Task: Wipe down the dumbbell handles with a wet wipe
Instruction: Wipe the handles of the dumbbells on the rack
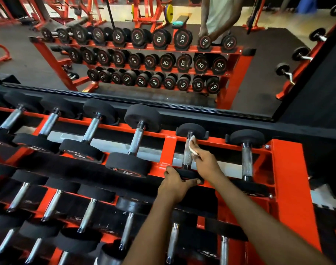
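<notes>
I have the right hand (pixel 206 161) curled, its fingertips pinching a white wet wipe (pixel 192 145) and pressing it against the right side of the knurled handle (pixel 186 153) of a small dumbbell (pixel 186 164), toward the handle's far end. The left hand (pixel 173 181) grips that dumbbell's near head (pixel 188 174), with fingers over the head's left edge and the thumb along its front face. The far head (pixel 191 130) sits in a black cradle on the back rail.

The dumbbell lies on the top tier of a red rack (pixel 286 169), 2nd from the right end. Just to its right I see 1 dumbbell of similar size (pixel 247 161). To its left is a larger one (pixel 137 138), with more running off to the left. Below are 2 tiers of chrome-handled dumbbells (pixel 87 215). Behind the rack, a mirror (pixel 258 77) reflects the numbered heads and a person's arms (pixel 215 25) reaching down to the top row.
</notes>
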The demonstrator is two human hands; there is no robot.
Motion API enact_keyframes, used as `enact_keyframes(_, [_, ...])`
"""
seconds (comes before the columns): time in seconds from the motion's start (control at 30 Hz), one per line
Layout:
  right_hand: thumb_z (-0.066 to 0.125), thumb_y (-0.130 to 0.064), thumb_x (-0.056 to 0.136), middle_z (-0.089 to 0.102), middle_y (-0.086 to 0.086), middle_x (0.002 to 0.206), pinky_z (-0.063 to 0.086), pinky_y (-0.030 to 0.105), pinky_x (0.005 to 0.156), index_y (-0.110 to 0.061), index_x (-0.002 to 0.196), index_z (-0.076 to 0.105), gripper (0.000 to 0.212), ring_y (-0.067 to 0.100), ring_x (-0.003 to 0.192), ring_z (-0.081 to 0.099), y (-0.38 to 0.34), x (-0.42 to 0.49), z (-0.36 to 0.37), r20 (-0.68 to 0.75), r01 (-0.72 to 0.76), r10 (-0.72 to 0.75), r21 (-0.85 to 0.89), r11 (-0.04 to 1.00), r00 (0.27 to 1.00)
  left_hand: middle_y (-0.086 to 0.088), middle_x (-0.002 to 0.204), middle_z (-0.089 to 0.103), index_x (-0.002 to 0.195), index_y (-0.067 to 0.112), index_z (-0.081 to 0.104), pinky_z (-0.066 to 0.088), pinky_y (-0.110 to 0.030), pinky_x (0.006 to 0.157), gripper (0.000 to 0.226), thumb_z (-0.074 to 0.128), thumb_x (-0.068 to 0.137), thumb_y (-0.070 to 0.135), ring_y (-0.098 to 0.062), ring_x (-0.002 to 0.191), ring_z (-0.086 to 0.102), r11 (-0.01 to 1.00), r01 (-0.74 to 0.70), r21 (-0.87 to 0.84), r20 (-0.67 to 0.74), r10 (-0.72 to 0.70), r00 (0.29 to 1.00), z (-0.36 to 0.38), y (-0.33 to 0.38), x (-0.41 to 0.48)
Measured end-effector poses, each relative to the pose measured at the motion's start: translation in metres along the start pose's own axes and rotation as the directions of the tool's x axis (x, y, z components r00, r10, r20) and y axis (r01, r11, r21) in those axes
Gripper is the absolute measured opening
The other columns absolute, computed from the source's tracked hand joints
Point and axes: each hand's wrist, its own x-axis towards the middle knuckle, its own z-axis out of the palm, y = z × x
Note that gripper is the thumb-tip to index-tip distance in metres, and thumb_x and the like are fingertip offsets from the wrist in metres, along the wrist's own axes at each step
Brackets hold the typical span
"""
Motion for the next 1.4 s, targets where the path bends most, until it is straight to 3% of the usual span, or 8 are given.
enact_keyframes(0.17, [0.049, -0.013, 0.096, 0.071, 0.007, 0.092, 0.054, 0.038, 0.082, -0.011, 0.093, 0.070, 0.021, 0.028, 0.091, 0.068, -0.027, 0.036, 0.018, -0.104, -0.424, 0.528, 0.477, 0.770, 0.843, -0.010, 0.129, 0.052, 0.127, 0.012, 0.034, 0.050, -0.050, 0.099, 0.096, 0.080, 0.065, 0.069, -0.032, 0.116, 0.058, 1.000, -0.005, -0.021, 0.014, 0.005, 1.000, 0.001, -0.003, 0.003])
enact_keyframes(0.33, [0.050, -0.017, 0.089, 0.070, 0.013, 0.082, 0.057, 0.038, 0.072, -0.001, 0.092, 0.071, 0.026, 0.027, 0.069, 0.067, -0.026, 0.054, 0.021, 0.123, -0.446, 0.641, 0.814, 0.372, 0.758, -0.010, 0.125, 0.057, 0.121, 0.014, 0.035, 0.051, -0.049, 0.098, 0.094, 0.078, 0.062, 0.074, -0.031, 0.114, 0.060, 1.000, -0.004, -0.003, 0.012, 0.004, 1.000, 0.000, -0.005, 0.005])
enact_keyframes(0.53, [0.047, -0.016, 0.097, 0.070, 0.014, 0.096, 0.055, 0.040, 0.076, -0.006, 0.099, 0.067, 0.022, 0.026, 0.087, 0.065, -0.030, 0.039, 0.006, 0.071, -0.618, 0.649, 0.399, 0.677, 0.757, -0.010, 0.129, 0.054, 0.128, 0.012, 0.034, 0.050, -0.050, 0.099, 0.094, 0.079, 0.068, 0.070, -0.031, 0.117, 0.058, 1.000, 0.007, 0.016, 0.016, -0.007, 1.000, 0.001, -0.006, 0.007])
enact_keyframes(0.67, [0.050, -0.014, 0.096, 0.073, 0.012, 0.095, 0.057, 0.035, 0.070, -0.004, 0.099, 0.070, 0.022, 0.026, 0.082, 0.069, -0.035, 0.056, 0.009, -0.072, -0.472, 0.585, 0.517, 0.714, 0.808, -0.010, 0.129, 0.054, 0.127, 0.013, 0.034, 0.050, -0.050, 0.099, 0.094, 0.078, 0.068, 0.072, -0.032, 0.117, 0.058, 1.000, 0.004, 0.028, 0.015, -0.005, 1.000, 0.001, -0.006, 0.007])
enact_keyframes(0.87, [0.045, 0.004, 0.086, 0.070, 0.014, 0.071, 0.053, 0.037, 0.054, -0.009, 0.070, 0.065, 0.029, 0.025, 0.064, 0.065, -0.016, -0.006, 0.000, 0.238, -0.509, 0.469, 0.153, 0.847, 0.851, -0.010, 0.129, 0.056, 0.123, 0.014, 0.035, 0.049, -0.049, 0.100, 0.093, 0.078, 0.065, 0.073, -0.032, 0.117, 0.059, 1.000, 0.001, 0.027, 0.001, -0.001, 1.000, 0.002, -0.007, 0.006])
enact_keyframes(1.1, [0.052, -0.009, 0.089, 0.069, -0.001, 0.100, 0.054, 0.034, 0.084, -0.019, 0.098, 0.065, 0.018, 0.016, 0.089, 0.064, -0.026, 0.028, 0.003, 0.046, -0.445, 0.449, 0.247, 0.861, 0.893, -0.009, 0.132, 0.052, 0.130, 0.013, 0.033, 0.050, -0.051, 0.098, 0.099, 0.075, 0.066, 0.075, -0.032, 0.116, 0.058, 1.000, 0.008, 0.023, 0.015, -0.008, 1.000, 0.000, -0.006, 0.004])
enact_keyframes(1.27, [0.050, -0.002, 0.089, 0.060, 0.006, 0.071, 0.039, 0.023, 0.053, -0.010, 0.078, 0.064, 0.019, 0.023, 0.071, 0.056, -0.016, 0.004, -0.011, 0.166, -0.442, 0.452, -0.096, 0.892, 0.876, -0.008, 0.129, 0.055, 0.126, 0.015, 0.033, 0.051, -0.051, 0.097, 0.106, 0.070, 0.054, 0.083, -0.031, 0.114, 0.060, 1.000, 0.010, 0.014, 0.020, -0.010, 1.000, -0.001, -0.004, 0.002])
enact_keyframes(1.4, [0.050, -0.008, 0.085, 0.072, 0.004, 0.085, 0.054, 0.029, 0.073, -0.009, 0.086, 0.070, 0.020, 0.021, 0.080, 0.067, -0.012, 0.028, 0.001, 0.067, -0.470, 0.465, 0.148, 0.870, 0.883, -0.010, 0.130, 0.054, 0.128, 0.014, 0.032, 0.050, -0.052, 0.098, 0.097, 0.074, 0.066, 0.076, -0.033, 0.116, 0.058, 0.999, 0.010, 0.039, 0.015, -0.011, 1.000, 0.000, -0.002, -0.001])
